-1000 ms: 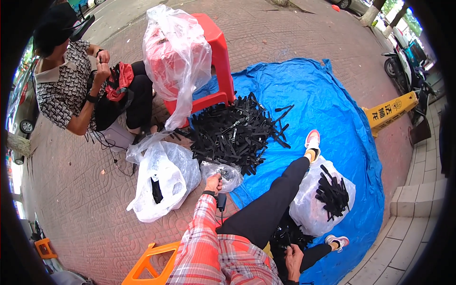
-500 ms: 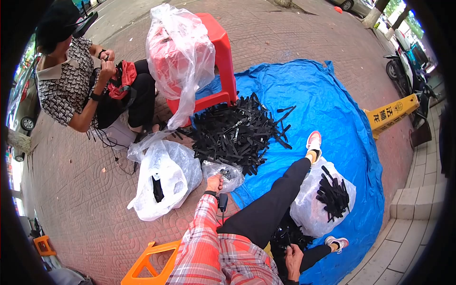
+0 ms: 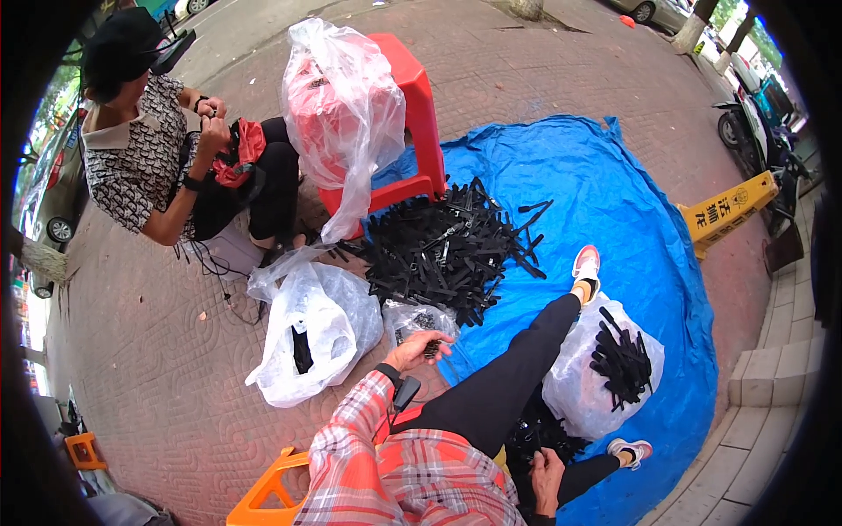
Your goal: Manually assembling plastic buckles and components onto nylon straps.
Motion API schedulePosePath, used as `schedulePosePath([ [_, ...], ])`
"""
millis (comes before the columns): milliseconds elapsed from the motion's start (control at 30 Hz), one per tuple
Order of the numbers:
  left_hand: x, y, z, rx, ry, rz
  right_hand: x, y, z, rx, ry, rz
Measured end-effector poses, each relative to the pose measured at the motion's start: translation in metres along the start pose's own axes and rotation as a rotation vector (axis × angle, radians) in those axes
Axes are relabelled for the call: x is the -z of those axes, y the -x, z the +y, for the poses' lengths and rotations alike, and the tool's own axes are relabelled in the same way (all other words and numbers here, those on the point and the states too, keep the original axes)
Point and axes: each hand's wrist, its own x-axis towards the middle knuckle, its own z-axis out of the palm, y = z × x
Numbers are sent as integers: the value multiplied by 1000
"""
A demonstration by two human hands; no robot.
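Note:
My left hand (image 3: 419, 351) cups a small handful of dark, metallic-looking pieces (image 3: 431, 348), fingers partly spread. It hovers just over the near edge of a small clear plastic bag (image 3: 399, 324) that contains more such pieces. My right hand (image 3: 545, 480) is closed beside black straps (image 3: 541, 430) heaped between my legs; what its fingertips pinch is too dark to make out. A large heap of black straps (image 3: 443, 250) lies ahead, partly on the blue tarp (image 3: 570, 188). By my leg, a white plastic bag (image 3: 579, 399) has a bunch of straps (image 3: 624, 359) on top.
A white plastic bag (image 3: 329, 337) with something black inside stands at left. Behind it, a red stool (image 3: 419, 105) bears a clear-bagged red bundle (image 3: 342, 114). Another person (image 3: 153, 167) sits at left, hands together. An orange stool (image 3: 272, 486) and yellow sign (image 3: 728, 210) flank me.
My left hand has come up out of the small clear bag and moved right, with small pieces showing in its palm. My right hand has barely moved. The whole view has shifted slightly.

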Motion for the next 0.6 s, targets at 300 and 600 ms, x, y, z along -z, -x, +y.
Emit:
schedulePosePath([
  [300,-96,45,21,143,101,-396,-2,0,-9,22,-132,-5],
  [600,-195,64,-24,392,-49,-678,9,12,-18,130,-411,80],
])
